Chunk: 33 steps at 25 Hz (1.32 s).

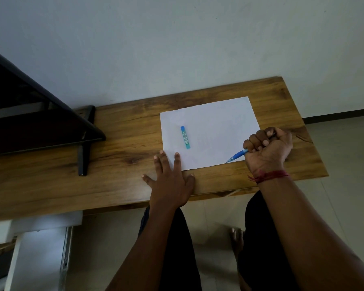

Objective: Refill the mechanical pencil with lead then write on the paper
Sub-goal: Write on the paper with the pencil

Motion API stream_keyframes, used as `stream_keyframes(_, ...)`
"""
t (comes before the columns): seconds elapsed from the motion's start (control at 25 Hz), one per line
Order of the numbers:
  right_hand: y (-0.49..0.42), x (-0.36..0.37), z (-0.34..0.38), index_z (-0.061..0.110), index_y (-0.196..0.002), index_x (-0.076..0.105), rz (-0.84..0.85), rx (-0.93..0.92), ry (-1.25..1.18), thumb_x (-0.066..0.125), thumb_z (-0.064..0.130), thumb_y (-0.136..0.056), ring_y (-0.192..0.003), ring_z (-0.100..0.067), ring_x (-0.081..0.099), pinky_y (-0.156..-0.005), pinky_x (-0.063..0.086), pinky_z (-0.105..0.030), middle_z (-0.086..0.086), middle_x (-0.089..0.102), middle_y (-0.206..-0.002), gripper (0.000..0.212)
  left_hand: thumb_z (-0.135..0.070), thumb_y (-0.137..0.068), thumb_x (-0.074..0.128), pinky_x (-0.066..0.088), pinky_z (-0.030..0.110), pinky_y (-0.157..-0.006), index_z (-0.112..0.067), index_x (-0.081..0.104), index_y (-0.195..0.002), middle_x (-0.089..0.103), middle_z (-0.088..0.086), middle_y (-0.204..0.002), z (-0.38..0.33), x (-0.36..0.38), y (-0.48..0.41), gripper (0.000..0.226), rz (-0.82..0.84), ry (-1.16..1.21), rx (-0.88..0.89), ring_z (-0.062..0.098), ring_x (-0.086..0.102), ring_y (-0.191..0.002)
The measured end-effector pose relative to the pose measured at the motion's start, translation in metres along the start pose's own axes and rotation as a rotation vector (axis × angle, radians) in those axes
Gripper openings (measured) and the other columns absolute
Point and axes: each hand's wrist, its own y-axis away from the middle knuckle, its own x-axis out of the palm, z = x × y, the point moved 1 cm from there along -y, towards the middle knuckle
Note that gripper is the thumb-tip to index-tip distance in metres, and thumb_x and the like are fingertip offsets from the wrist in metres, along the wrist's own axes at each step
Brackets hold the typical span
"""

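White paper [214, 127] looked unmarked, so writing remained: right hand [268, 147] gripped the pencil [237, 155], left hand [170, 181] lay flat, lead case [185, 137] ungrasped.

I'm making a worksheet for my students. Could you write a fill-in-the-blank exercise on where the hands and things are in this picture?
1. The right hand grips the blue ____.
2. The lead case lies on the ____.
3. The left hand rests flat, palm down, mostly on the wooden ____.

Missing words: mechanical pencil; paper; table.
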Motion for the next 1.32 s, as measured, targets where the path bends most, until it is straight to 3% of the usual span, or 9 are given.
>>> stream_keyframes(1.32,0.0009,0.0018,-0.0001,0.018,-0.057,0.041,-0.005,-0.023,0.006,0.029,0.023,-0.090,-0.041,-0.010,0.019,-0.041,0.019,-0.022,0.005,0.030,-0.045,0.035,-0.064,-0.093,0.026,0.001,0.074,-0.108,-0.026,-0.007,-0.152,-0.021,0.011,-0.160,-0.0019,-0.0027,0.0015,0.078,0.013,0.019,0.007,0.033,-0.022,-0.145)
